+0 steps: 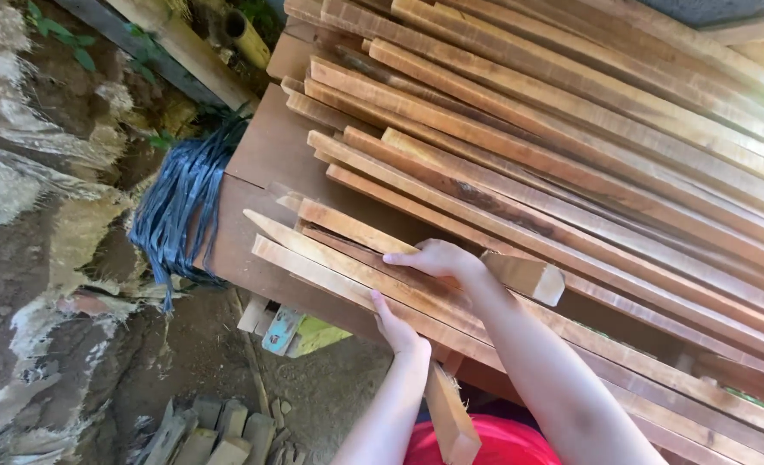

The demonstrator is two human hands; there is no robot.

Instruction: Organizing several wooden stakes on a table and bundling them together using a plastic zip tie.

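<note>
A big stack of long reddish-brown wooden slats (571,146) lies across a dark brown board (266,155). My right hand (438,258) rests on top of the near slats, fingers closed over a shorter slat (347,226) whose cut end (528,277) sticks out by my wrist. My left hand (397,331) comes up from below and grips the near edge of the lowest long slat (313,269), thumb raised against it.
A bundle of dark blue straps (184,202) hangs off the board's left end. A loose wooden piece (448,418) slants under the stack near my red clothing (494,443). Small wood offcuts (210,430) lie on the dirt ground, with sawdust heaps (20,189) at the left.
</note>
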